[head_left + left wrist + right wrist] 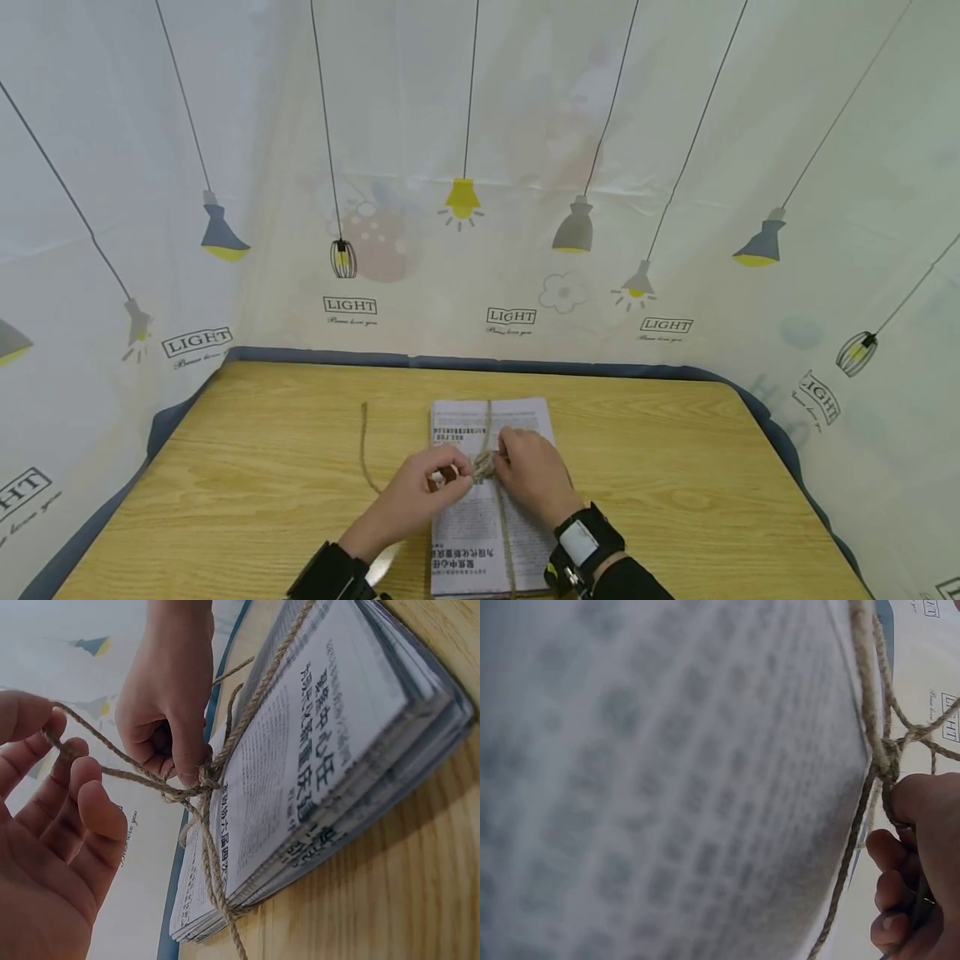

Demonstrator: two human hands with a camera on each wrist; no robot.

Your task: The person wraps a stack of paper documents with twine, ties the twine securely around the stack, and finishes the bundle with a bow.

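Observation:
A stack of folded newspapers (465, 521) lies on the table, with jute twine (506, 533) running lengthwise and across it. Near the middle of the stack, the twine meets in a knot (483, 464). My left hand (420, 496) pinches a loop of twine between thumb and forefinger, left of the knot; the left wrist view shows this loop (112, 744) pulled out from it. On the other side, my right hand (536, 475) grips twine close against the knot, fingers curled, as the right wrist view also shows. Part of the knot is hidden behind the fingertips.
A loose twine end (363, 442) lies on the wooden table (247, 500) left of the stack. Something white and shiny (384, 565) shows partly beside the left wrist. A printed curtain (465, 275) hangs behind and around the table's dark edge.

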